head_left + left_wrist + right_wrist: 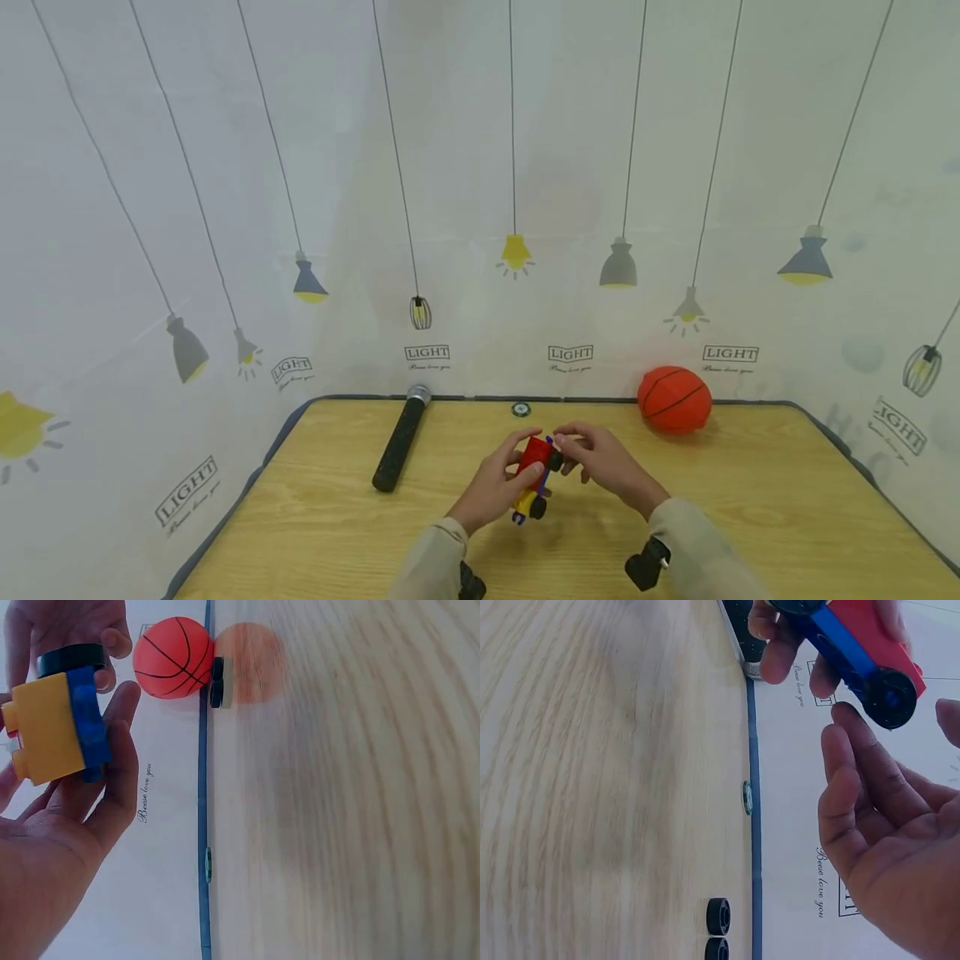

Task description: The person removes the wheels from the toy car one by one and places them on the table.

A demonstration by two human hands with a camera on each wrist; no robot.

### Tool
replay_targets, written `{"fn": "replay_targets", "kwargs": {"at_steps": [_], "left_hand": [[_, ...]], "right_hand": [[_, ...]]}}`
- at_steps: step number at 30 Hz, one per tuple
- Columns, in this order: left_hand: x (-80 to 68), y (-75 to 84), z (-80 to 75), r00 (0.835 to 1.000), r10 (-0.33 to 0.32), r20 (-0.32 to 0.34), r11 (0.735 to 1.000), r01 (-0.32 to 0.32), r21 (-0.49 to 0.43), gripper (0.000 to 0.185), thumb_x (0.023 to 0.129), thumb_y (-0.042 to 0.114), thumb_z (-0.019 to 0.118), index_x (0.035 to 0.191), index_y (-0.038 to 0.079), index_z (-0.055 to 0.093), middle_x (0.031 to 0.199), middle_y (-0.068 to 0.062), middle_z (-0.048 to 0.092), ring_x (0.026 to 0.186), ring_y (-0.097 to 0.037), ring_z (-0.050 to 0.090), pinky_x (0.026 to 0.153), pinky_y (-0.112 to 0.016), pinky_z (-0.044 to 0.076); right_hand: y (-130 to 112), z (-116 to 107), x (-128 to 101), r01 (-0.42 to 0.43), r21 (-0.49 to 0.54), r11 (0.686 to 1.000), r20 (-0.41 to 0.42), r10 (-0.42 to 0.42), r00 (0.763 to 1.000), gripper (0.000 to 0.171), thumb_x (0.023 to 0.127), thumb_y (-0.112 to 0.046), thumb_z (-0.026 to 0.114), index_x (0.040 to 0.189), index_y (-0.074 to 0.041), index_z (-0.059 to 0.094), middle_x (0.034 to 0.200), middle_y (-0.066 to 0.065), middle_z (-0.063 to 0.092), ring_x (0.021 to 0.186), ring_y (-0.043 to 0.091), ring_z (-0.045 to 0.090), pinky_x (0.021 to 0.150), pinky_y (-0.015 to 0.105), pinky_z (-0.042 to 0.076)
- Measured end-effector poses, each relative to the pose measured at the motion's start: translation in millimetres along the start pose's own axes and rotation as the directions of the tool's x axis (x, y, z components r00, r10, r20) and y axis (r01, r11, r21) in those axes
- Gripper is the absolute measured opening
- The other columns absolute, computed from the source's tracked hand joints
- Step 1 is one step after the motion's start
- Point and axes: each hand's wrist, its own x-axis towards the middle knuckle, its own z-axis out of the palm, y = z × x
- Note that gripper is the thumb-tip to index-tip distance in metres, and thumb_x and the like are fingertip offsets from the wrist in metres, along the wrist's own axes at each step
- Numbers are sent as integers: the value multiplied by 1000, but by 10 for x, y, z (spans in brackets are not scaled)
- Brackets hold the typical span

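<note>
My left hand (497, 483) holds a toy car of building blocks (534, 463) above the table, thumb on one side and fingers on the other. The car has a red block, a yellow block (49, 729), a blue base (841, 646) and black wheels (890, 698). Beside the car's far end is my right hand (603, 462). In the right wrist view its fingers are loosely bent and apart from the car, with nothing between them and the thumb. Two loose black wheels (718, 916) stand on the table, hidden behind the right hand in the head view.
A black microphone (401, 442) lies on the wooden table (315, 533) at the left. Near the back edge are a small round dial-like disc (521, 409) and, further right, an orange-red toy basketball (674, 401). A white lamp-printed sheet (480, 167) encloses the back and sides.
</note>
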Motion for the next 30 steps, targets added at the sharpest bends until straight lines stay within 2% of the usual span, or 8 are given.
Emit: {"fn": "replay_targets", "kwargs": {"at_steps": [7, 15, 22, 26, 30], "left_hand": [[-6, 2, 19, 999, 52, -7, 998, -52, -23, 48, 106, 35, 50, 151, 34, 36, 135, -19, 60, 98, -22, 75, 88, -40, 61], [-28, -27, 37, 998, 61, 6, 996, -60, -68, 43, 108, 31, 43, 150, 38, 37, 143, -19, 55, 107, -26, 73, 90, -40, 61], [-42, -33, 76, 999, 52, -12, 999, -52, 5, 42, 108, 29, 43, 149, 40, 39, 148, -14, 53, 124, -30, 64, 98, -45, 56], [-31, -57, 99, 997, 81, -10, 996, -81, 26, 44, 106, 24, 51, 147, 38, 42, 143, -15, 56, 114, -25, 69, 96, -41, 58], [-29, -88, 114, 994, 105, -11, 991, -104, 80, 47, 103, 18, 58, 144, 35, 45, 136, -14, 60, 102, -16, 71, 87, -32, 60]], "right_hand": [[43, 38, -48, 52, -37, 998, 31, -51, 998, 38, 106, -34, 49, 113, -1, 66, 95, 14, 72, 81, 19, 66, 60, 27, 50], [104, 87, -59, 123, -112, 986, 25, -121, 992, 24, 102, -24, 58, 114, -4, 67, 94, 9, 73, 77, 16, 65, 59, 25, 50], [140, 140, -68, 185, -156, 970, -5, -188, 982, 17, 100, -19, 61, 110, -6, 69, 94, 7, 74, 79, 17, 66, 66, 28, 56], [146, 158, -87, 226, -224, 948, -28, -238, 971, 13, 98, -21, 65, 102, -11, 71, 87, 3, 73, 74, 11, 62, 64, 25, 55], [150, 181, -105, 263, -291, 920, -40, -286, 957, 8, 95, -22, 69, 91, -17, 73, 77, -4, 67, 66, 5, 56, 60, 22, 51]]}}
